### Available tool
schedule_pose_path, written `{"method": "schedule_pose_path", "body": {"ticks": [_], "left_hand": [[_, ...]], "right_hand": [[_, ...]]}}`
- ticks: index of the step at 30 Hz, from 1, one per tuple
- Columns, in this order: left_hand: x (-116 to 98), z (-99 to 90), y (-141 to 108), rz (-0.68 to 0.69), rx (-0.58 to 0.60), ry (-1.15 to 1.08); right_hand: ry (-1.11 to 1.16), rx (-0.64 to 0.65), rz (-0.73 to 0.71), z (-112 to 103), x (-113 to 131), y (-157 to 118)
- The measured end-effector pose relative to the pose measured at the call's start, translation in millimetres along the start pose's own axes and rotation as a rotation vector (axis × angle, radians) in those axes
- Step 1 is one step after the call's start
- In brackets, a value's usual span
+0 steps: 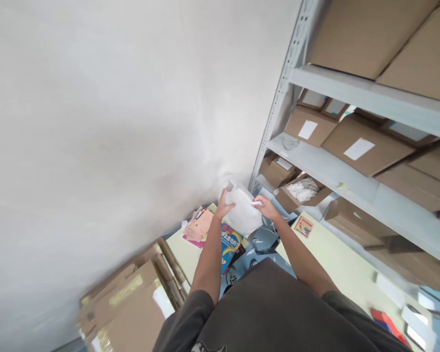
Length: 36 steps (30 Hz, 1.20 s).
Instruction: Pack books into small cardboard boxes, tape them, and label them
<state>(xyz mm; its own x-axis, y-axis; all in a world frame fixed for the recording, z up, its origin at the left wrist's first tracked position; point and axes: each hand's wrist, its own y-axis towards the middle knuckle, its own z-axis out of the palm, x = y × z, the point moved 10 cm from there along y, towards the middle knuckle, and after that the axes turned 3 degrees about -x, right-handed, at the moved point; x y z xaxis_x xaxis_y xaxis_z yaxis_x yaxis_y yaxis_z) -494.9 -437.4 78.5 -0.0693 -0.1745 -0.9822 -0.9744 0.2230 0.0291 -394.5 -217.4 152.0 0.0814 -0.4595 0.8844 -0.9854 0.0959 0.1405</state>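
Observation:
In front of me, a white bag (244,213) hangs between my hands, its material thin and soft-looking. My left hand (224,206) holds its left edge, the thumb across the front and the fingers pointing up. At the upper right edge my right hand (266,207) pinches a folded bit of the bag between thumb and fingers. Below and left of the bag, a blue picture book (230,244) and a pile of pink and orange booklets (200,226) lie on a pale table (181,249). Whatever the bag may contain is hidden.
Metal shelving (315,159) with cardboard boxes (359,146) rises on the right. Under it stands a second pale table (324,252) with a small orange booklet (303,227). Flattened cartons (132,308) are stacked at lower left, beside a white wall (113,122).

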Motion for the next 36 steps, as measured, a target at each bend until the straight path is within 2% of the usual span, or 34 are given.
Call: {"method": "schedule_pose_path", "body": {"ticks": [3, 6, 11, 16, 19, 22, 25, 27, 28, 30, 33, 36], "left_hand": [[-26, 30.7, 24, 0.066, 0.193, 0.073], [-39, 46.3, 33, 0.050, 0.268, 0.134], [-48, 32.1, 21, 0.074, 0.219, 0.256], [-40, 19.4, 7, -0.016, 0.177, 0.195], [-44, 28.5, 3, -0.030, 0.155, 0.121], [-63, 43.8, -1, 0.060, 0.111, 0.119], [-81, 51.0, -8, 0.141, -0.026, 0.214], [-88, 52.7, -14, 0.134, -0.144, 0.339], [-90, 56.2, -17, 0.120, -0.174, 0.403], [-89, 71.5, -22, 0.088, -0.143, 0.488], [-74, 95.1, -31, 0.028, -0.052, 0.503], [-44, 97.7, -45, -0.053, -0.095, 0.466]], "right_hand": [[0.023, -0.124, 0.038, -37, 4, -11], [0.009, -0.284, 0.080, -73, 0, -23], [0.087, -0.540, 0.162, -117, -26, -48], [0.150, -0.729, 0.250, -142, -59, -73], [0.224, -0.710, 0.272, -148, -74, -88], [0.316, -0.610, 0.274, -159, -89, -106], [0.289, -0.555, 0.291, -181, -107, -129], [0.196, -0.563, 0.313, -193, -118, -143], [0.137, -0.566, 0.331, -195, -123, -148], [0.005, -0.537, 0.386, -187, -133, -154], [-0.157, -0.427, 0.504, -152, -154, -160], [-0.198, -0.354, 0.588, -112, -179, -167]]}}
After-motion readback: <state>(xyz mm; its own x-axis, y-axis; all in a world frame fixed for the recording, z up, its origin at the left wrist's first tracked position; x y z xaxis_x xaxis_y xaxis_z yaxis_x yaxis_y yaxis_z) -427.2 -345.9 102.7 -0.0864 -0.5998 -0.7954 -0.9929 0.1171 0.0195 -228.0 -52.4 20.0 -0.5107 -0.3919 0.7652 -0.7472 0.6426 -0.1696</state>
